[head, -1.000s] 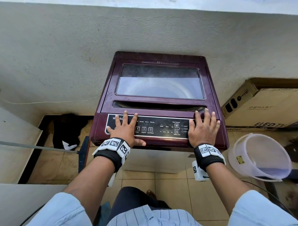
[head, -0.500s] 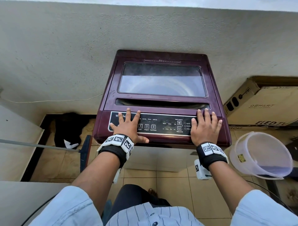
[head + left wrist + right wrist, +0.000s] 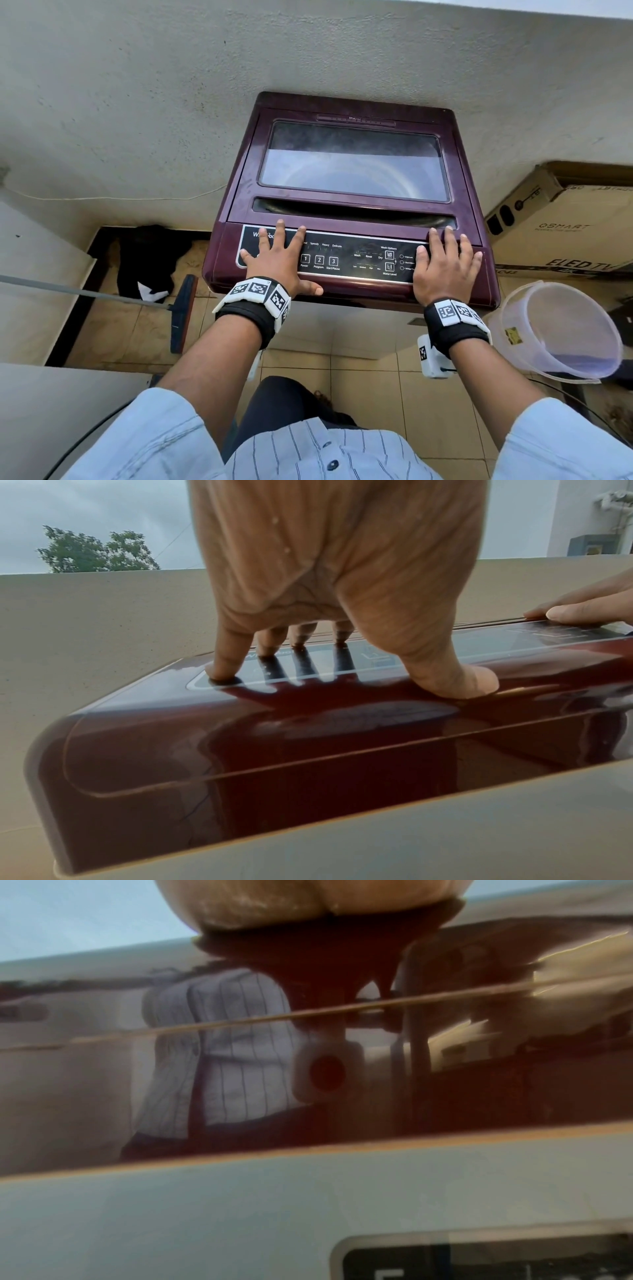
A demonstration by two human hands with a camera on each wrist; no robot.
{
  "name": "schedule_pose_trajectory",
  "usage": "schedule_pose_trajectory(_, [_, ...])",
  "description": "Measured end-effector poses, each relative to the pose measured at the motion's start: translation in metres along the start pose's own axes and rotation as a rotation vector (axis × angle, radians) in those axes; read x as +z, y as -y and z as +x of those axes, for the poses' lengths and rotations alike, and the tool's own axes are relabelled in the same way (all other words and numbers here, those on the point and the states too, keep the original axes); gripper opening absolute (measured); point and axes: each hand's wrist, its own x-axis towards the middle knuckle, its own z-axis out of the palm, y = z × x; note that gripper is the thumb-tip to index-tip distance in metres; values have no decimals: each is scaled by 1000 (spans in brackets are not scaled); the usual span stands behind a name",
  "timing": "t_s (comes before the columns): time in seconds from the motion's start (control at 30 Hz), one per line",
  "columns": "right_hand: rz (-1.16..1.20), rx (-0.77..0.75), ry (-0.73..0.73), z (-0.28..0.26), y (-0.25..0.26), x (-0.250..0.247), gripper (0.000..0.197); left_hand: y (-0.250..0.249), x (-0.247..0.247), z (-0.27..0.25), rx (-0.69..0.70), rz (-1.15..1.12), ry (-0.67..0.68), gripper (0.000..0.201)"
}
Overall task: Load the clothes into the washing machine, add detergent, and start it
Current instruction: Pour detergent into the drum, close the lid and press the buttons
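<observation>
A maroon top-loading washing machine (image 3: 346, 212) stands against the wall, its glass lid (image 3: 352, 161) down. My left hand (image 3: 279, 260) lies flat with spread fingers on the left end of the black control panel (image 3: 346, 260), thumb at the front edge. My right hand (image 3: 445, 263) lies flat on the panel's right end. The left wrist view shows the left hand's fingertips (image 3: 222, 669) touching the glossy panel (image 3: 428, 653). In the right wrist view only the heel of my right hand (image 3: 308, 904) on the machine's shiny front (image 3: 240, 1042) shows. Neither hand holds anything.
A clear plastic bucket (image 3: 561, 329) stands at the right of the machine. Cardboard TV boxes (image 3: 565, 222) lean behind it. On the floor at the left lie a dark garment (image 3: 147, 263) and a long-handled floor wiper (image 3: 181, 315). A white ledge (image 3: 41, 411) runs at the near left.
Both hands stay flat on the control panel. The head view has shifted slightly, so the machine sits a little higher and more to the right in frame.
</observation>
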Motion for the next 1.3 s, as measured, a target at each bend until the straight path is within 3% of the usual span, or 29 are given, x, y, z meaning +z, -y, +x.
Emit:
schedule_pose_trajectory(0.63, [-23,77,16,-5,7,3,51,2,0,0,22,66,-5,127])
schedule_pose_trajectory(0.8, [-52,256,41,-35,35,0,52,6,2,-4,75,109,-46,122])
schedule_pose_trajectory(1.0, [-6,316,60,-84,72,8,58,7,4,-2,129,123,-60,120])
schedule_pose_trajectory(1.3, [-17,331,138,-103,84,-1,59,2,5,4,143,105,-11,116])
